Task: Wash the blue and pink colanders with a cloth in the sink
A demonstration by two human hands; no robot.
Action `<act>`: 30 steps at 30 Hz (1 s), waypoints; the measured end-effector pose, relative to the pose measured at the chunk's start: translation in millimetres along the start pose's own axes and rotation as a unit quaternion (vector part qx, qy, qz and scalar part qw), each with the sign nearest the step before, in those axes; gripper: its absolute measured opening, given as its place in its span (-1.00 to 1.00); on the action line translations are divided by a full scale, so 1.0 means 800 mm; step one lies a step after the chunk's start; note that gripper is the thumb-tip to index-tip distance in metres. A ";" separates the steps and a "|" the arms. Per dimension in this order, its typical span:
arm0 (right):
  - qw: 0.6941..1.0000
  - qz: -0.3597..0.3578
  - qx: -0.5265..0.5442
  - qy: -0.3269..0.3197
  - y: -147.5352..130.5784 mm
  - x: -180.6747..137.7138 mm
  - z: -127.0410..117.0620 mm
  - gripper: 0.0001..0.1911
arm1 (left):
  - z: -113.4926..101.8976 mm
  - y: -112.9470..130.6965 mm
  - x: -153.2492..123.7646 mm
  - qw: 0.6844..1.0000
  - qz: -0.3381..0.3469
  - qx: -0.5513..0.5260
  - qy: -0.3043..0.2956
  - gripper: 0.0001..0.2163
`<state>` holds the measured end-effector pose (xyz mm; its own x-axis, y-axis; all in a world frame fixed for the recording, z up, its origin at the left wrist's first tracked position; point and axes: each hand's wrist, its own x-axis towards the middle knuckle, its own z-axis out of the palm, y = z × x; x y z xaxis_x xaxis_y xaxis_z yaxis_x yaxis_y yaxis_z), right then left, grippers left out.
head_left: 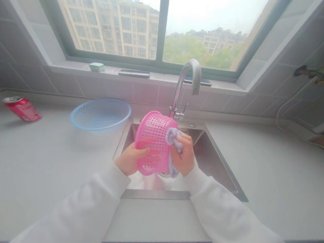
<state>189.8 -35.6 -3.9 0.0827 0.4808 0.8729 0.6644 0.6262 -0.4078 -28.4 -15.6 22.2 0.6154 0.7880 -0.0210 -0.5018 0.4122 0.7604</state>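
Over the sink, my left hand (131,158) grips a pink perforated plastic basket (156,139) by its rim, thumb on the outer wall and fingers showing through the holes from inside. The basket is tipped on its side, its opening turned to the left. A pale lilac and white cloth (174,136) is bunched in my right hand (184,154), pressed against the base side of the basket. Below both hands lies the stainless steel sink (217,166), its drain partly hidden behind the basket.
The chrome faucet (196,75) arches up behind the basket, its lever at the right. On the left counter stand a blue perforated basket (100,126) and a red drink can (23,110). A small green box (96,67) and a flat dark-edged object (134,73) rest on the windowsill.
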 end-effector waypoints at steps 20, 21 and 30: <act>0.996 0.053 -0.043 -0.049 0.004 0.008 -0.006 -0.86 | -0.011 0.000 -0.003 0.999 -0.039 -0.002 0.003 -0.59; 0.994 0.084 -0.055 -0.035 0.013 0.010 -0.006 -0.84 | -0.011 0.000 -0.004 0.999 -0.039 -0.002 0.000 -0.59; 0.980 0.102 0.013 -0.170 0.006 0.005 -0.001 -0.90 | -0.012 0.021 -0.006 0.990 0.082 -0.018 0.114 -0.57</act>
<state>193.9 -30.9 -2.8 -0.0442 0.7715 0.6347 0.6397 0.5098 -0.5752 -45.3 -8.0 29.0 0.3719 0.9270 -0.0488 -0.6078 0.2829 0.7420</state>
